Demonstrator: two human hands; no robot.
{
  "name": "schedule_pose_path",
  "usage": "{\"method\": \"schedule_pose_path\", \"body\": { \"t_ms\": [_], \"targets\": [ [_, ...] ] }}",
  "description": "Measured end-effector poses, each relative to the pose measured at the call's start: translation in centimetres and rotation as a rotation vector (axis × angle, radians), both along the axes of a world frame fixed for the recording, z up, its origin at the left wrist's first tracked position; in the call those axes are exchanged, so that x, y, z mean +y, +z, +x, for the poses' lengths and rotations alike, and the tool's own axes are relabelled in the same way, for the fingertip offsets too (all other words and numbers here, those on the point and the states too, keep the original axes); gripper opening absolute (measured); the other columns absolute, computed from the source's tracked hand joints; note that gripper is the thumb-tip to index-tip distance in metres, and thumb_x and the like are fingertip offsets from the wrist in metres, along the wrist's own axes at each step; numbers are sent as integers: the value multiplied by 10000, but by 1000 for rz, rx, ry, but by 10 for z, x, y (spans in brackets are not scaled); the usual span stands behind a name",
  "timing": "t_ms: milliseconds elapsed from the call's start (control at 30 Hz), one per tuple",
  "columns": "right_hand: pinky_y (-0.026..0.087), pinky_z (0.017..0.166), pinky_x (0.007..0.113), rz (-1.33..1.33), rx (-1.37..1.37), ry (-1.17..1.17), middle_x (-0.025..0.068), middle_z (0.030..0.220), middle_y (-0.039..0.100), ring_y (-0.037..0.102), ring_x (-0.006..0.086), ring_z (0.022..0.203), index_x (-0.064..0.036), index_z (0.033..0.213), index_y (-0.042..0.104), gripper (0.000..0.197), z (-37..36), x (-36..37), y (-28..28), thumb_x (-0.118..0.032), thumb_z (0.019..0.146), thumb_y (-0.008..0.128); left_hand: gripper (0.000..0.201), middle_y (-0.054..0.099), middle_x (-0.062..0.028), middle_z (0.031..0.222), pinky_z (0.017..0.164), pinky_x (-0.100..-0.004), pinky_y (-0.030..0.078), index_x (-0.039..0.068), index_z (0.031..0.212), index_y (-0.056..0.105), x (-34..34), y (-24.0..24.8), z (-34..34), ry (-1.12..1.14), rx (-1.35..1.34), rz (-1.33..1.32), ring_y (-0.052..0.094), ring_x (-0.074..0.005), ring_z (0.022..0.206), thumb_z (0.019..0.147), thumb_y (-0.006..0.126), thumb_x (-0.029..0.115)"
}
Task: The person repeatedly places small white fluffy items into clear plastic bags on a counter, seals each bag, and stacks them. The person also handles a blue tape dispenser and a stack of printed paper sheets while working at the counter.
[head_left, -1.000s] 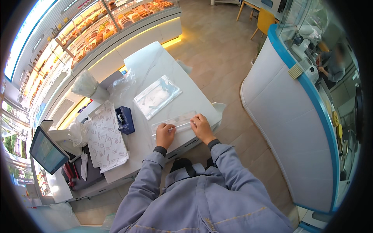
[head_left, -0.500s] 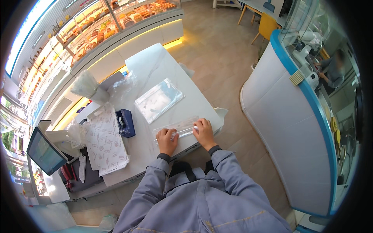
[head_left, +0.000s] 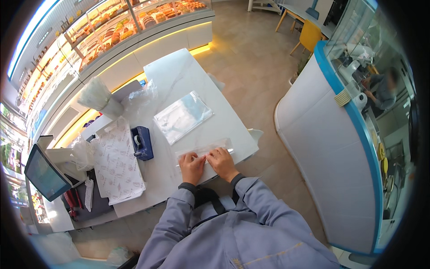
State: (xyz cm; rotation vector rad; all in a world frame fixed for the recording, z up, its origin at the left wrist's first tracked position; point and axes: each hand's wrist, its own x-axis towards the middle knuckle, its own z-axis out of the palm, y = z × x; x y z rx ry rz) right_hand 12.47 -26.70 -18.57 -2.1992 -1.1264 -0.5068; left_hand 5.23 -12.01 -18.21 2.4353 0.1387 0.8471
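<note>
A long clear plastic bag (head_left: pixel 214 148) lies flat on the white counter (head_left: pixel 179 76) near its front edge. My left hand (head_left: pixel 191 167) and my right hand (head_left: pixel 222 162) rest side by side on the bag's near edge, fingers curled and pinching it close together at the middle. A stack of clear flat bags (head_left: pixel 182 116) lies further back on the counter. A blue tape dispenser (head_left: pixel 142 142) stands to the left of my hands.
Printed paper sheets (head_left: pixel 117 161) lie left of the dispenser. A roll of plastic bags (head_left: pixel 95 95) sits at the counter's back left, a tilted screen (head_left: pixel 44 174) at far left. A bakery display case (head_left: pixel 112 31) runs behind; a blue-rimmed counter (head_left: pixel 345 116) stands right.
My hands have slid toward each other along the bag's near edge and now almost touch at its middle. The view has shifted slightly.
</note>
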Motion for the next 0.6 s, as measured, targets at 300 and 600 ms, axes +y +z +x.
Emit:
{"method": "schedule_pose_path", "body": {
  "t_ms": [300,600],
  "targets": [
    [415,896,435,-4,0,-107,35,1001,603,550,257,985,-152,937,744,120,16,-48,17,-183,824,716,59,593,-25,884,772,-390,433,157,826,781,1,12,-3,-3,35,-26,540,-239,829,774,810,162],
    [398,891,435,37,67,-213,39,1011,594,543,264,981,-166,897,767,93,20,-64,11,-191,814,733,74,608,-25,913,801,-393,446,186,851,792,3,14,-6,17,72,62,571,-251,885,778,805,187]
  ]
}}
